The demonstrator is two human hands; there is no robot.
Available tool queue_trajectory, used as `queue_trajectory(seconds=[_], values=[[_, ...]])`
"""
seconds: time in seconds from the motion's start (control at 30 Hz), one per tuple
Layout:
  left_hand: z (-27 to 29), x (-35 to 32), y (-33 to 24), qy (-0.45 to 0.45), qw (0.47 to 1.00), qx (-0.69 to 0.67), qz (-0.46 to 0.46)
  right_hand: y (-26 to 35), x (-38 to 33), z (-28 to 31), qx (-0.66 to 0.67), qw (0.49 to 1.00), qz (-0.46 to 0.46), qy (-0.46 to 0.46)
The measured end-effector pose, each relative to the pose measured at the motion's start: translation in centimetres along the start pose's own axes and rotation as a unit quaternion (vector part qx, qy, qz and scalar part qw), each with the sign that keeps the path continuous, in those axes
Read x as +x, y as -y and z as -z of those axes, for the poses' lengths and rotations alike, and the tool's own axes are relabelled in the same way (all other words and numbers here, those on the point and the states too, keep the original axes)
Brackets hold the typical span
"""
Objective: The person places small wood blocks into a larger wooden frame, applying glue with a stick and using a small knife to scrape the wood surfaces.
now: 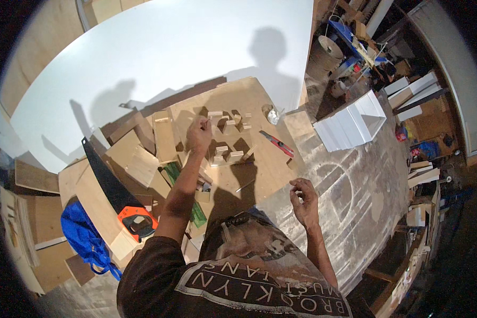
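My left hand reaches over the wooden work board, its fingertips pinched together at the left end of a group of small wooden pieces. Whatever the fingers hold, if anything, is too small to make out. Beside them lies a pale wood block, and more small blocks stand in a nearer cluster. My right hand hovers off the board's right edge, fingers loosely curled and apart, holding nothing that shows. A red and black utility knife lies on the board between the hands.
A handsaw with an orange handle rests at the left among wood offcuts. A blue bag hangs nearby. A crumpled clear item sits at the board's far right. Beyond stand a large white panel and a white box.
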State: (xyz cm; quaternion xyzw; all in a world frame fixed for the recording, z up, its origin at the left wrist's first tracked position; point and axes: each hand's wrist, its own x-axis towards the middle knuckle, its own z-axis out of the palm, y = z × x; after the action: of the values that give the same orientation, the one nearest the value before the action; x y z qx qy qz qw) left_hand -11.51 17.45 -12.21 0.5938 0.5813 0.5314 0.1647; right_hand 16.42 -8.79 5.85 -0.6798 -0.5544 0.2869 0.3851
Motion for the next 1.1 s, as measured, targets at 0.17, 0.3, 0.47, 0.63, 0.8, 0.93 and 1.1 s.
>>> queue_trajectory(seconds=[0.17, 0.3, 0.47, 0.63, 0.8, 0.93, 1.1], values=[[0.4, 0.3, -1.3, 0.003, 0.999, -0.043, 0.026, -0.8, -0.3, -0.1, 0.008, 1.000, 0.006, -0.008], [0.7, 0.7, -1.7, 0.043, 0.997, -0.060, 0.029, -0.5, -0.4, -0.3, 0.016, 1.000, -0.009, 0.000], [0.8, 1.3, 0.9, 0.075, 0.997, -0.002, -0.027, 0.1, -0.3, -0.5, 0.025, 1.000, -0.002, 0.009], [0.5, 1.0, 0.4, 0.089, 0.995, -0.040, -0.010, -0.1, -0.4, -0.3, 0.017, 1.000, -0.008, 0.012], [0.9, 1.2, 0.4, 0.075, 0.996, -0.014, -0.046, 0.2, -0.4, -0.3, 0.031, 0.999, -0.023, 0.033], [0.9, 1.2, 0.2, 0.083, 0.996, -0.017, -0.033, 0.3, -0.3, -0.2, 0.030, 0.999, -0.026, 0.036], [0.9, 1.3, 0.6, 0.083, 0.995, -0.031, -0.036, 0.1, -0.2, -0.4, 0.026, 0.999, -0.022, 0.037]])
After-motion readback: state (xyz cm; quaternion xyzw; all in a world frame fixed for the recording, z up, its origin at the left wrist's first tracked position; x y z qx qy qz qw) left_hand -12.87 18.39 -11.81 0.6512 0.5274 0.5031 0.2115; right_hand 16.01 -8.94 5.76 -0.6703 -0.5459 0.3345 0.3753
